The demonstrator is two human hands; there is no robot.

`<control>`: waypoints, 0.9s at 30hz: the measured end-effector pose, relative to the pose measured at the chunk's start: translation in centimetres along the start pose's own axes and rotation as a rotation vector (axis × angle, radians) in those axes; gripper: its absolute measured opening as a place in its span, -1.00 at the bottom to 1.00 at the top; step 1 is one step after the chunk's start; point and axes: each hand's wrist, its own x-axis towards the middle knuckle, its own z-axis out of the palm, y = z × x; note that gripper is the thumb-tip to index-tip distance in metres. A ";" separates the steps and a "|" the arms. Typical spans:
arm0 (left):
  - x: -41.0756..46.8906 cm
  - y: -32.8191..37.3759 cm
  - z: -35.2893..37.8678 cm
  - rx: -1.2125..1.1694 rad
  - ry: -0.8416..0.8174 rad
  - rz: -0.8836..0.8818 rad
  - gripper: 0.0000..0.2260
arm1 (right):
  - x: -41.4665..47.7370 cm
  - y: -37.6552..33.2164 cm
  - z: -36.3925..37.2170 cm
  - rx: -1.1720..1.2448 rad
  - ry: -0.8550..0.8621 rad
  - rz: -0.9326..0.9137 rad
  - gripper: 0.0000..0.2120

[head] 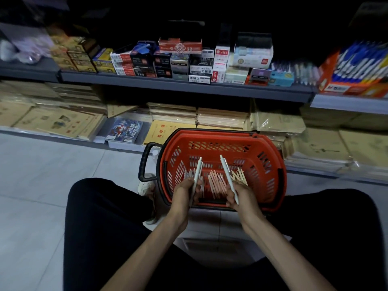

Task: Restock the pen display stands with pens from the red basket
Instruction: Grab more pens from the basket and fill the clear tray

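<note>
**A:** Red basket (270, 148) is sitting at six o'clock, hands working apart above it: left hand (184, 193) gripping white pens (197, 172), right hand (242, 195) pinching a single pen (227, 174).

**B:** Gathering a batch for the stands, seemingly. Blur's hiding the count.

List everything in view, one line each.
red basket: one, red with black handle, on floor before shelves
loose pens: many, pink, white and yellowish, basket bottom
held pens: at least two, white, in both hands
stationery boxes: many, mixed colours, upper shelf
notebooks: many stacks, tan, lower shelf
shoe: one, white, left of basket
left hand: one, grips white pen, over basket
right hand: one, grips white pen, over basket
</note>
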 end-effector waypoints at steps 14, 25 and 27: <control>-0.5 1.3 1.2 -0.103 -0.086 0.065 -0.78 | -3.2 -0.9 2.5 -0.283 -0.040 -0.402 -0.80; -3.1 4.6 0.0 -0.084 -0.203 0.296 -0.73 | -6.3 -9.1 6.1 -0.176 -0.140 -0.587 -0.80; -3.1 5.6 -0.4 -0.067 -0.253 0.329 -0.74 | -6.1 -10.9 7.0 -0.223 -0.113 -0.638 -0.81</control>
